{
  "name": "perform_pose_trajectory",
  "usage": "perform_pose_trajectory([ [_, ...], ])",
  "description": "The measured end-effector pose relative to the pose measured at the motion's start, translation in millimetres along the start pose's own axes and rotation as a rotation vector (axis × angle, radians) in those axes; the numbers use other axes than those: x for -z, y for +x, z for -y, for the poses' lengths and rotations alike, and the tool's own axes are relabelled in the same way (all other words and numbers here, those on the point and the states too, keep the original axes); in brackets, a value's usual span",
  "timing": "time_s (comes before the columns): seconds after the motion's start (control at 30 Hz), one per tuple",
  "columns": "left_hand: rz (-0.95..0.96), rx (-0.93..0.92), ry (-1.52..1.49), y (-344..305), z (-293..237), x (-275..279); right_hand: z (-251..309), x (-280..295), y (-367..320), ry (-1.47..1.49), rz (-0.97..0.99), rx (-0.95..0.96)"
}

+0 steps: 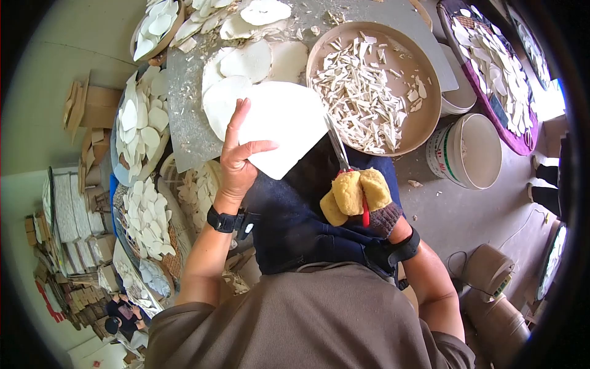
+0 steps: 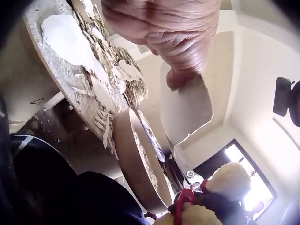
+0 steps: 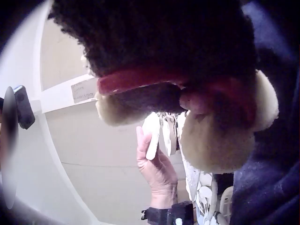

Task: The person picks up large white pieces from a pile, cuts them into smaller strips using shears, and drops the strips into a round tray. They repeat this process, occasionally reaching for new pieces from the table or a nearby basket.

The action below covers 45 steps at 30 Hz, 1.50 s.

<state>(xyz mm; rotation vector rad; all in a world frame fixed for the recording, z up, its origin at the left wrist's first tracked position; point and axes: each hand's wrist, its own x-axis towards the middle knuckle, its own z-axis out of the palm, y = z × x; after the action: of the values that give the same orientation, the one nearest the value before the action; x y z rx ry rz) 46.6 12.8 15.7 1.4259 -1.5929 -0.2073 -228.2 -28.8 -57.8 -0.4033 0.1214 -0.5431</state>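
Note:
My left hand (image 1: 238,169) pinches a broad, flat white slice (image 1: 286,126) and holds it tilted, with the index finger raised along its edge. In the left wrist view the slice (image 2: 187,110) hangs below the fingers, its lower edge slightly ragged. My right hand (image 1: 362,200) wears a dark knitted glove with yellow foam pads on the fingers. It grips scissors (image 1: 338,146) by their red handles, the blades at the right edge of the slice. In the right wrist view, foam pads (image 3: 218,145) surround the red handle (image 3: 136,80).
A round shallow tray (image 1: 435,111) of cut white strips (image 1: 356,92) stands on the grey table (image 1: 187,92). More slices (image 1: 246,61) lie behind. Baskets of white pieces (image 1: 144,117) line the left. A white bucket (image 1: 476,150) stands on the floor at right.

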Motion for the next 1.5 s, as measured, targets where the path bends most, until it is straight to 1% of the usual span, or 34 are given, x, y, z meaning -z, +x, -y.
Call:
perform_pose_trajectory([
  [0.07,-0.015,-0.025,-0.005,1,2,2,2,-1,-3,-0.484,-0.096,0.027],
  [0.13,-0.049,-0.023,0.115,2,4,4,5,-10,-4,-0.640,-0.155,0.026],
  [0.17,-0.069,-0.022,0.176,2,5,6,5,-16,-4,-0.556,-0.165,0.009],
  [0.23,-0.092,0.227,-0.034,-2,10,6,2,-14,-1,-0.324,-0.184,-0.025],
  [0.27,-0.166,0.576,-0.361,-7,7,3,-3,-3,0,-0.176,-0.194,-0.041],
  [0.3,-0.189,0.581,-0.442,-4,7,4,-6,4,2,-0.029,-0.204,-0.057],
  [0.33,-0.212,0.586,-0.522,-2,9,5,-6,11,4,-0.181,-0.169,-0.054],
  [0.37,-0.234,0.593,-0.602,-1,8,5,-9,15,5,-0.133,-0.171,-0.055],
  [0.43,-0.181,0.663,-0.653,0,2,6,-21,21,8,-0.035,-0.180,-0.056],
  [0.47,-0.147,0.690,-0.667,-1,-1,6,-27,25,11,0.225,-0.138,-0.046],
  [0.57,-0.038,0.742,-0.729,-5,-4,5,-36,43,13,0.166,-0.016,-0.049],
  [0.6,-0.005,0.753,-0.750,-6,-5,5,-30,29,20,0.551,0.100,-0.070],
  [0.67,0.002,0.760,-0.749,-6,-3,5,-17,9,17,-0.169,-0.170,-0.056],
  [0.7,0.003,0.763,-0.747,-5,-2,6,-11,0,16,-0.597,-0.054,0.033],
  [0.73,-0.043,0.763,-0.780,-4,-3,8,-5,-9,16,-1.161,0.004,0.176],
  [0.77,-0.021,0.770,-0.796,-5,-2,14,2,-18,16,-1.571,0.001,0.355],
  [0.8,0.002,0.774,-0.812,-6,1,20,-12,9,9,-1.331,-0.106,0.262],
  [0.83,0.028,0.779,-0.830,-5,0,26,-10,3,9,-0.878,-0.191,0.085],
  [0.87,0.030,0.711,-0.837,-6,-7,28,-8,-3,10,-0.408,-0.340,-0.021],
  [0.9,0.092,0.652,-0.700,-13,-11,34,-13,9,4,-0.642,-0.332,0.009],
  [0.93,0.111,0.478,-0.511,-9,-17,37,-17,20,-3,-0.877,-0.336,0.041],
  [1.0,0.087,0.297,-0.296,-10,-20,40,-18,38,-9,-0.730,-0.334,-0.059],
  [1.03,0.044,0.288,-0.273,-15,-15,39,-18,44,-11,-0.658,-0.338,-0.109],
  [1.07,0.016,0.343,-0.316,-22,-12,38,-21,47,-15,-0.608,-0.318,-0.113],
  [1.1,-0.015,0.398,-0.360,-28,-9,38,-20,38,-13,-0.646,-0.332,-0.127],
  [1.17,-0.044,0.632,-0.579,-39,-7,38,-16,16,-6,-0.772,-0.367,-0.140],
  [1.2,-0.079,0.653,-0.743,-32,-17,39,-17,8,-2,-0.781,-0.370,-0.134],
  [1.27,-0.177,0.714,-0.866,-28,-20,31,-21,6,-2,-0.587,-0.346,-0.140],
  [1.3,-0.226,0.741,-0.926,-25,-20,30,-33,25,-6,-0.259,-0.252,-0.086],
  [1.33,-0.245,0.724,-0.933,-28,-11,28,-36,28,-6,-0.002,-0.186,-0.086],
  [1.37,-0.308,0.717,-0.871,-30,-6,24,-39,31,-7,0.253,-0.127,-0.104],
  [1.43,-0.432,0.703,-0.747,-23,-8,11,-37,19,-3,0.622,-0.068,-0.247],
  [1.47,-0.465,0.713,-0.820,-20,-9,9,-34,17,-6,0.437,-0.162,-0.277],
  [1.5,-0.452,0.688,-0.820,-19,-9,6,-33,11,-5,0.282,-0.196,-0.284],
])
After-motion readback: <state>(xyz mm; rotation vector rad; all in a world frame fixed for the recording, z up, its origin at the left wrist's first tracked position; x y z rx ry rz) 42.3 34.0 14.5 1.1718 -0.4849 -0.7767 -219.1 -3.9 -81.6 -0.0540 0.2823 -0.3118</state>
